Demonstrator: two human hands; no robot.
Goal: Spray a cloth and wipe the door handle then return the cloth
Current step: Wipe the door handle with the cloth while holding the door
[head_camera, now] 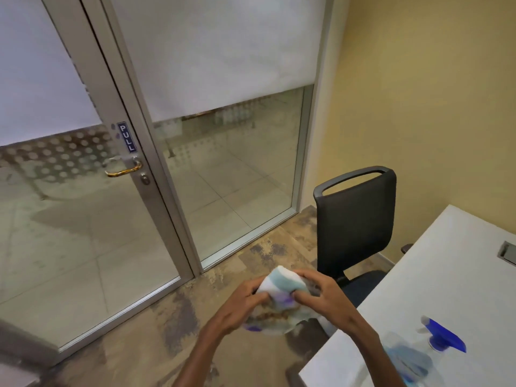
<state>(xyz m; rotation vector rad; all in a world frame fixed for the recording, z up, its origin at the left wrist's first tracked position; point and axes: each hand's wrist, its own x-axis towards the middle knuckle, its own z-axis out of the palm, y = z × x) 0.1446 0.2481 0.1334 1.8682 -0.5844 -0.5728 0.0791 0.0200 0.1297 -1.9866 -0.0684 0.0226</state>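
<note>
A white cloth [279, 283] with pale teal and purple marks is bunched between both my hands, low in the middle of the view, over the floor. My left hand [240, 305] grips its left side and my right hand [324, 297] grips its right side. The curved metal door handle [124, 169] sits on the glass door [83, 233] at the left, below a blue PULL sign [126, 136], well apart from my hands. A spray bottle with a blue trigger head [444, 335] stands on the white table [452, 275] at the lower right.
A black office chair [357, 219] stands between the table and the glass wall panel [231, 177]. A roller blind [217, 51] covers the panel's upper part. A yellow wall is on the right. A grey cable port [508, 251] is set in the table.
</note>
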